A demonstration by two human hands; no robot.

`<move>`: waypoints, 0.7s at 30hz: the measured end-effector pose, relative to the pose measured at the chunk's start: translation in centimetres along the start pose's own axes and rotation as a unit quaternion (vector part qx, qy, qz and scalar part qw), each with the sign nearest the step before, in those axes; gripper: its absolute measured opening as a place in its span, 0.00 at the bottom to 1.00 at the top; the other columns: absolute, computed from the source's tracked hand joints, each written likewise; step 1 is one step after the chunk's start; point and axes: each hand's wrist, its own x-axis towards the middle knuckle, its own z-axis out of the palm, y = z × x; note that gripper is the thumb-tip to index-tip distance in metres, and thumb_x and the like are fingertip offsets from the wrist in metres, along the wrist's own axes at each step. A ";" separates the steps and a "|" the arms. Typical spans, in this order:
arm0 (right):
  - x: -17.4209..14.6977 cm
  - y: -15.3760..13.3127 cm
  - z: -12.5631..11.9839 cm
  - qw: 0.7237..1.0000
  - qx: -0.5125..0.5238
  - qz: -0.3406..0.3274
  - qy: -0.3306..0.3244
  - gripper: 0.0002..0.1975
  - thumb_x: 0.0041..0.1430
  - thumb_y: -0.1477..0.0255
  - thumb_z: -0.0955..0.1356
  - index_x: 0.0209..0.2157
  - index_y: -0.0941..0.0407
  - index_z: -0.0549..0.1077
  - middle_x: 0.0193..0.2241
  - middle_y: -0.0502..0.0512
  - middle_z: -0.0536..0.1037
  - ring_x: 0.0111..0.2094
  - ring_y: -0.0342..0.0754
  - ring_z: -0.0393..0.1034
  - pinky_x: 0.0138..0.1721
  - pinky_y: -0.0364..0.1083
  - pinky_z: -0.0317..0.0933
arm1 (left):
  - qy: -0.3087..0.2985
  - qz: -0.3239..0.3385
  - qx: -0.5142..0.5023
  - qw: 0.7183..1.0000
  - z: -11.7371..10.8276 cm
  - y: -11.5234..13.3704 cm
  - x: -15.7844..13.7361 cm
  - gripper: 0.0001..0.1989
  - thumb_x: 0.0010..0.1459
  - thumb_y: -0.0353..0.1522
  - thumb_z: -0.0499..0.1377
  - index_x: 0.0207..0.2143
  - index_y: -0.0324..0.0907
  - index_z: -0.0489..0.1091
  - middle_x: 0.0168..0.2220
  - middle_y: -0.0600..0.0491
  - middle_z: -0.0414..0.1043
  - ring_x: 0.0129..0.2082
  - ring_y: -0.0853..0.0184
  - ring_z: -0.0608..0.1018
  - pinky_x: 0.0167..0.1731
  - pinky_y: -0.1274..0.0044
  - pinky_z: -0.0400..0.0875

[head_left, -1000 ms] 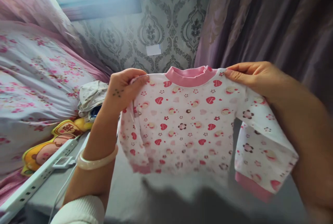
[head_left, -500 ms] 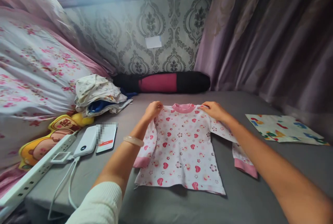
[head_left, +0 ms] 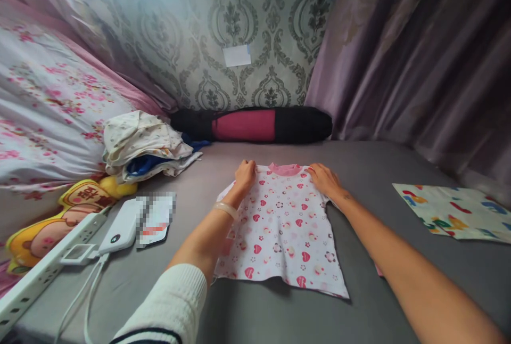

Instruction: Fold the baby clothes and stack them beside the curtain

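Observation:
A child's long-sleeved shirt (head_left: 279,221), white with pink hearts and flowers and a pink collar, lies spread on the grey bed sheet (head_left: 239,317). My left hand (head_left: 245,174) is closed on its left shoulder, the fingers curled over the cloth. At the other shoulder, my right hand (head_left: 322,178) grips the fabric beside the collar. My forearms partly cover both sleeves; only a bit of the right pink cuff shows past the right forearm.
On the left are a phone (head_left: 156,219), a white power bank (head_left: 123,224), a power strip (head_left: 48,261), a yellow plush toy (head_left: 75,216) and piled clothes (head_left: 143,144). A long black-and-red bag (head_left: 243,124) lies by the wall. A folded patterned cloth (head_left: 459,211) is at right.
My hands have moved slightly inward along the shirt's shoulders, and the sleeves are now more hidden behind my forearms. The camera view has shifted and come a little closer.

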 end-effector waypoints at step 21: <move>1.1 6.1 -2.6 0.985 0.138 0.047 -0.093 0.21 0.65 0.61 0.60 0.52 0.56 0.72 0.52 0.62 0.75 0.52 0.54 0.69 0.54 0.49 0.60 | -0.031 0.061 -0.004 0.998 -2.2 -5.2 0.7 0.24 0.58 0.39 0.57 0.53 0.35 0.65 0.48 0.39 0.68 0.49 0.56 0.72 0.49 0.69 0.66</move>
